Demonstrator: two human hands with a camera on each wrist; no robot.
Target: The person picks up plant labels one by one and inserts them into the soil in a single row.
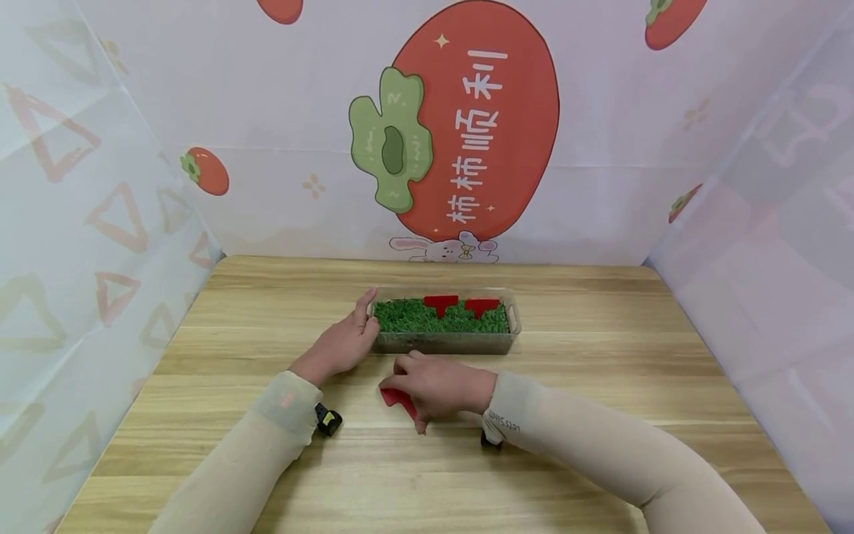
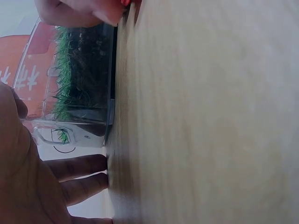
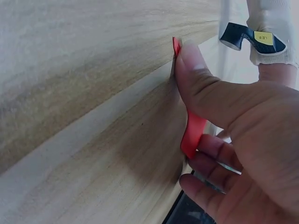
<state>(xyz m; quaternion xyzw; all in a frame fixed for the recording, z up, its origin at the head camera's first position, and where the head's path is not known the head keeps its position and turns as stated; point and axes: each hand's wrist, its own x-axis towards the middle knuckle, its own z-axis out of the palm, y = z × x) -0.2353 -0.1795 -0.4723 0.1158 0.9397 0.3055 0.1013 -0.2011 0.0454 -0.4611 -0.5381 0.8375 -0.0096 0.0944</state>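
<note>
A clear plastic box (image 1: 443, 343) holding green grass (image 1: 407, 317) over dark soil stands on the table. Two red T-shaped plant labels (image 1: 441, 304) stick up from the grass. My left hand (image 1: 340, 343) is at the box's left end; in the left wrist view its fingers (image 2: 79, 168) stretch down to the tabletop beside the handle cut-out, with the thumb by the box wall. In front of the box, my right hand (image 1: 437, 384) pinches another red plant label (image 3: 194, 133) between thumb and fingers, low over the wood. Part of that label is hidden behind the thumb.
The wooden table (image 1: 600, 356) meets a printed backdrop (image 1: 600, 148) behind and at both sides. A black camera strap with a yellow tag (image 1: 328, 420) is on the left wrist, and another black wrist camera (image 1: 491, 443) shows under the right sleeve.
</note>
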